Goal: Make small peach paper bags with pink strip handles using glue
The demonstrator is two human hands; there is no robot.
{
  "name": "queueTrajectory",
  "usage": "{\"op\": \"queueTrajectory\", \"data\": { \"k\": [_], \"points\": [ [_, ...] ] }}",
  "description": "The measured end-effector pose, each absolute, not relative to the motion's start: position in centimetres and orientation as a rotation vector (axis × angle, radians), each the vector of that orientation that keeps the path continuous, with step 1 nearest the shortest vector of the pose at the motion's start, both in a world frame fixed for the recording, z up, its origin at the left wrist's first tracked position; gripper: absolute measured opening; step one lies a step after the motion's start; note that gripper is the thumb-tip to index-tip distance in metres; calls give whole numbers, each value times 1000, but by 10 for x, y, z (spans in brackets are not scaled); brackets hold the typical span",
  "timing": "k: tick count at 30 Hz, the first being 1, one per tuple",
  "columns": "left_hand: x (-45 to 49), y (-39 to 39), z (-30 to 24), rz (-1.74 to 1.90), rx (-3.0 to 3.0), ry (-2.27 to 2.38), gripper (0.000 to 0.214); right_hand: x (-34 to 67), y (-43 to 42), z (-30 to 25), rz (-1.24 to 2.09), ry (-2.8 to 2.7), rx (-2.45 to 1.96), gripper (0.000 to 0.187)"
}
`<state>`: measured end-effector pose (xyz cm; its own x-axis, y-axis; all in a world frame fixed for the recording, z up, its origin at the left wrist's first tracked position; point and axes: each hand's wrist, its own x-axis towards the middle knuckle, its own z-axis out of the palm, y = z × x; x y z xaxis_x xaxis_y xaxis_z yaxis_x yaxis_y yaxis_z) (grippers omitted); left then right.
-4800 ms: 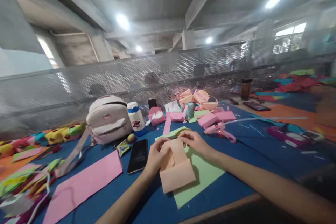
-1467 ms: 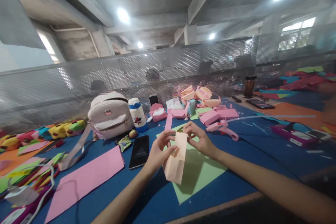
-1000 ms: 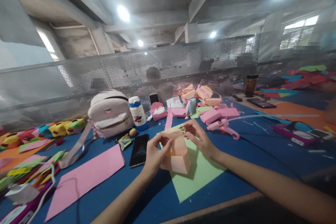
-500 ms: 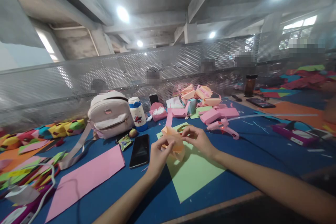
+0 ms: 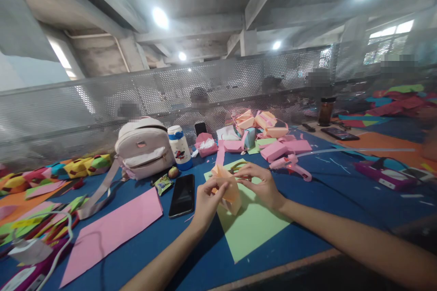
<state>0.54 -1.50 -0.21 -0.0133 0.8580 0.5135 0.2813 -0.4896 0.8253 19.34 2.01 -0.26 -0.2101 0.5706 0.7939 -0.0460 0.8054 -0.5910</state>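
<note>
My left hand point(image 5: 205, 202) and my right hand point(image 5: 261, 184) both pinch a small folded peach paper piece point(image 5: 228, 186), held just above the table. It hangs over a light green paper sheet point(image 5: 251, 225) that lies on the blue table cover point(image 5: 327, 211). The left fingers grip its left edge and the right fingers its top right. A black phone point(image 5: 182, 195) lies flat just left of my left hand. A pink glue gun point(image 5: 290, 166) rests beyond my right hand.
A long pink paper sheet point(image 5: 111, 232) lies at the left front. Behind stand a beige backpack point(image 5: 142, 148), a white bottle point(image 5: 177, 148) and a heap of folded pink and peach paper pieces point(image 5: 269, 138). A perforated metal screen point(image 5: 102, 109) runs across the back, with people behind it.
The peach paper was flat under my hands, then lifted upright, and is now folded down into a smaller bundle between both hands. The hands stayed over the green sheet.
</note>
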Motion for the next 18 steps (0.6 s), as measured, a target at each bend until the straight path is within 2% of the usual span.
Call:
{"op": "queueTrajectory", "data": {
  "k": [10,14,18],
  "points": [
    [3,-15,2,1470,1818,1113,31,199,23,3,313,-1914,-404,27],
    [3,-16,5,1432,1852,1062,37,203,24,8,341,-2047,-410,32],
    [4,-16,2,1402,1862,1054,38,203,23,10,431,-2023,-434,28]
  ]
}}
